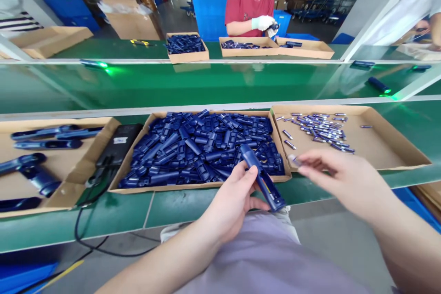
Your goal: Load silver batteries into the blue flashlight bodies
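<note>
My left hand is wrapped round a dark blue tubular housing, whose long open slot faces up. It is held tilted over the front edge of the box of blue parts. To the right, my right hand pinches a small, blurred, whitish cylinder between thumb and fingers, a short way from the housing. Beyond that hand, a shallow cardboard box holds several small purple and silver cylinders.
A cardboard box with larger blue pieces stands at left, beside a black device with cables. Past a white rail, torches with green lights lie on the green belt. Across it, a person in red handles a dark part.
</note>
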Motion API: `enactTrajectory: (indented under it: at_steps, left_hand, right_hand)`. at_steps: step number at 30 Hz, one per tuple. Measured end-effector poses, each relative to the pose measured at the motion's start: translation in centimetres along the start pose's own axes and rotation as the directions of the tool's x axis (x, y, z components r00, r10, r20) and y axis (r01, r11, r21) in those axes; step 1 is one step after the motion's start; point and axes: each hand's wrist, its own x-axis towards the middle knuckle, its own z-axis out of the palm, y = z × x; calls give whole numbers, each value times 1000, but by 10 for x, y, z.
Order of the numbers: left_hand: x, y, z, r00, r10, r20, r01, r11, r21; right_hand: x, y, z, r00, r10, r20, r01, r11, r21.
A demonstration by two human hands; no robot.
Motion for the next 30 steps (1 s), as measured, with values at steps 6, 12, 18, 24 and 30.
enactTrajectory:
  at_steps: [6,12,18,24,30]
  left_hand:
    - [-1,-1,1,999,42,-7,-42,999,31]
    - [-2,2,-4,998,-67,3,67,984,-166]
    - [-5,11,-7,977,-210,-45,171,885,-433]
    - [-10,9,-11,969,-242,-38,216,916,-339]
    - [-10,13,-10,951,-305,60,310,922,-231]
  right_hand:
    - [-12,-59,34,940,-342,-5,342,939,34]
    - [7,-40,32,938,-346,4,346,938,2]
    - [54,38,43,988,150,28,-129,921,-368]
    - [59,43,35,990,70,121,-18,922,-386]
    - [26,-42,3,796,-534,285,568,821,-49]
